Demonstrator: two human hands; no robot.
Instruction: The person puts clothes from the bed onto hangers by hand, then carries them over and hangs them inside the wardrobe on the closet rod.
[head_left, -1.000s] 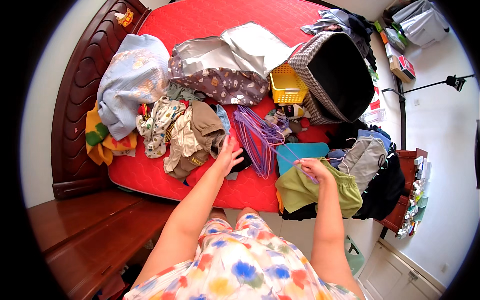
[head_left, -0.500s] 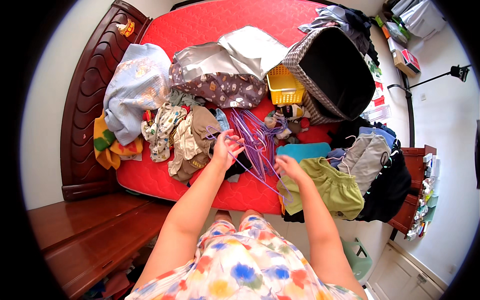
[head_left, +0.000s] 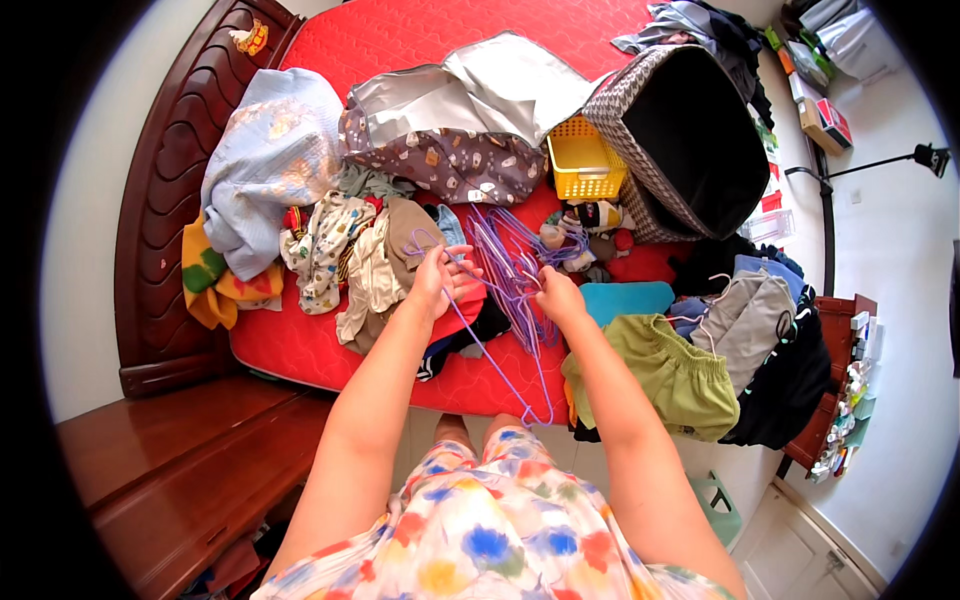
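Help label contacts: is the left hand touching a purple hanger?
Touching: the head view shows the left hand holding the purple hanger, wire inside its grasp.

hanger (head_left: 490, 356) partly hidden (by left grip (head_left: 434, 282)), mattress (head_left: 400, 48) cropped

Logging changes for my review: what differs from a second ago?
The left hand now holds a purple hanger. The right hand, which held one earlier, has moved left, beside the hanger pile; its grip is unclear. Yellow basket and green shorts stayed put.
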